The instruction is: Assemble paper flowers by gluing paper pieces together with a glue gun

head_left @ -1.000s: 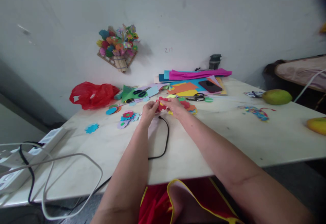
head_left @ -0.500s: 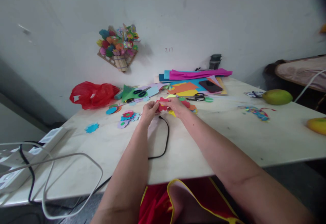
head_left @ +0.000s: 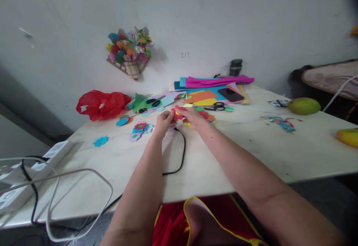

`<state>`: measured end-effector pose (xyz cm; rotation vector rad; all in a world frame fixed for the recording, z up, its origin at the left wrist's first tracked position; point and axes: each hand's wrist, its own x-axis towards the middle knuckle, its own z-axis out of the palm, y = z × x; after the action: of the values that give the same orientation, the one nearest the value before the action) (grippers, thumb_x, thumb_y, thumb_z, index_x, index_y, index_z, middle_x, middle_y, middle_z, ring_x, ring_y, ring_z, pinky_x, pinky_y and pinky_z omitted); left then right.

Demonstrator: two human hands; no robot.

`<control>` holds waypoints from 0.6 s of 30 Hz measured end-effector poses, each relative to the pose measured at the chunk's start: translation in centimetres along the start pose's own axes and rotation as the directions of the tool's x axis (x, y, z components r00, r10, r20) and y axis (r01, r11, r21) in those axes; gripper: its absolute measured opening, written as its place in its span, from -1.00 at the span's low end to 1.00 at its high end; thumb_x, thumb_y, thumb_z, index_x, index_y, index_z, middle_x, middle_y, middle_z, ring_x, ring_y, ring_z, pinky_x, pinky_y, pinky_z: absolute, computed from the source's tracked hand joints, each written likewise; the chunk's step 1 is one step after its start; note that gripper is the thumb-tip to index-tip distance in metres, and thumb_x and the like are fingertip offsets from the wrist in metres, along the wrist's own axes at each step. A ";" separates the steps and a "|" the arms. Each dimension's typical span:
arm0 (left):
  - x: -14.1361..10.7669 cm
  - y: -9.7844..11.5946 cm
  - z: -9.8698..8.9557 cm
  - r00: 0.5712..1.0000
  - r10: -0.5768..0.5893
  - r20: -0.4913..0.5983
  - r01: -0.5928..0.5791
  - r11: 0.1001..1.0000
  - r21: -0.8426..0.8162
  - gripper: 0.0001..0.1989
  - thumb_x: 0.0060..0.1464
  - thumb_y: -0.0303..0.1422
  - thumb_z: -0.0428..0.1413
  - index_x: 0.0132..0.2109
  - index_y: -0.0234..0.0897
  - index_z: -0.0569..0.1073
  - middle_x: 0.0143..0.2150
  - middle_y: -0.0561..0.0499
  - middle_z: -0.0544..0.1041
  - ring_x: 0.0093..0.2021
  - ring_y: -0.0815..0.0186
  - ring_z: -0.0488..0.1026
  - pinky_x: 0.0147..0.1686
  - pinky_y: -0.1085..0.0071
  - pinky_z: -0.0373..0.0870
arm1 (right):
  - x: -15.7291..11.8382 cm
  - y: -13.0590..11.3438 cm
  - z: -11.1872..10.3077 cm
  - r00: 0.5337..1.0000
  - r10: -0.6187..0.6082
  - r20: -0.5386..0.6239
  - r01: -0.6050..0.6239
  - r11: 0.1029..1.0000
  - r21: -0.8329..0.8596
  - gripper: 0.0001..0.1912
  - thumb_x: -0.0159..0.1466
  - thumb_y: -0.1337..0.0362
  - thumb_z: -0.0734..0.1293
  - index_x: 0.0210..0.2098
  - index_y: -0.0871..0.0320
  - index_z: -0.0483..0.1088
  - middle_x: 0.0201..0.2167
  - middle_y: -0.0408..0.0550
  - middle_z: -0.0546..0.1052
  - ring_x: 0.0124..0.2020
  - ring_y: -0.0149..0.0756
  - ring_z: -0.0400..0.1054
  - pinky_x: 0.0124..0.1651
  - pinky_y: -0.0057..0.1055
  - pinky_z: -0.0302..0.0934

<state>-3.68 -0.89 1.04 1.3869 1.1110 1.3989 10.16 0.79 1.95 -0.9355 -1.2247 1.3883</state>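
Observation:
Between my hands, just above the table, is a red paper flower with a yellow spot near its middle. My left hand pinches its left edge. The thumb and fingers of my right hand grip its right side, covering part of it. Left of my hands lies a group of paper flowers, among them a red one with a green centre and a lilac one. More cut paper pieces in orange and yellow lie partly behind my right hand.
Scissors, a phone and coloured sheets lie at the back. A red plastic bag sits back left. A black cable runs below my hands; a power strip is left, a mango right.
The red flower has tilted slightly between my fingers. Both hands keep their grip in nearly the same place, and the things on the table have not moved.

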 end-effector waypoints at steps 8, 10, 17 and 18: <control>-0.2 0.2 0.0 0.999 0.001 0.046 -0.001 1.000 0.016 -0.48 -0.26 0.08 0.26 -0.49 -0.31 0.35 -0.58 0.05 0.42 -0.56 0.41 0.37 -0.48 0.45 0.34 | 0.3 -0.2 -0.9 0.999 -0.006 0.041 0.008 0.999 -0.035 -0.70 -0.02 0.09 0.47 -0.55 0.17 0.37 -0.61 -0.18 0.41 -0.58 -0.48 0.21 -0.52 -0.49 0.03; -0.3 0.3 0.0 0.998 -0.004 0.055 0.003 0.999 0.032 -0.48 -0.24 0.10 0.24 -0.47 -0.32 0.37 -0.57 0.03 0.44 -0.56 0.40 0.38 -0.49 0.45 0.32 | 0.3 -0.3 -0.7 1.000 -0.007 -0.010 0.007 0.998 -0.058 -0.71 -0.02 0.12 0.47 -0.56 0.17 0.35 -0.61 -0.19 0.41 -0.59 -0.49 0.19 -0.52 -0.48 0.01; -0.3 0.3 0.0 0.999 -0.007 0.045 0.006 0.999 0.032 -0.50 -0.24 0.06 0.25 -0.47 -0.31 0.34 -0.52 0.02 0.46 -0.49 0.39 0.39 -0.42 0.43 0.34 | 0.1 -0.3 -0.2 0.998 -0.005 -0.068 0.004 1.000 -0.026 -0.75 0.00 0.15 0.47 -0.51 0.14 0.36 -0.58 -0.17 0.41 -0.55 -0.47 0.22 -0.52 -0.48 0.05; -0.3 0.2 0.0 0.999 0.006 0.038 -0.007 0.999 0.038 -0.51 -0.23 0.05 0.25 -0.47 -0.30 0.33 -0.52 0.03 0.45 -0.48 0.39 0.39 -0.41 0.43 0.34 | 0.1 -0.3 -0.3 0.998 0.005 -0.055 -0.006 1.000 -0.019 -0.75 -0.01 0.14 0.47 -0.51 0.14 0.36 -0.57 -0.16 0.42 -0.55 -0.46 0.22 -0.53 -0.48 0.05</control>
<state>-3.69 -1.20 1.22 1.4397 1.1150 1.3570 10.45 0.93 2.22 -0.9852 -1.1962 1.3488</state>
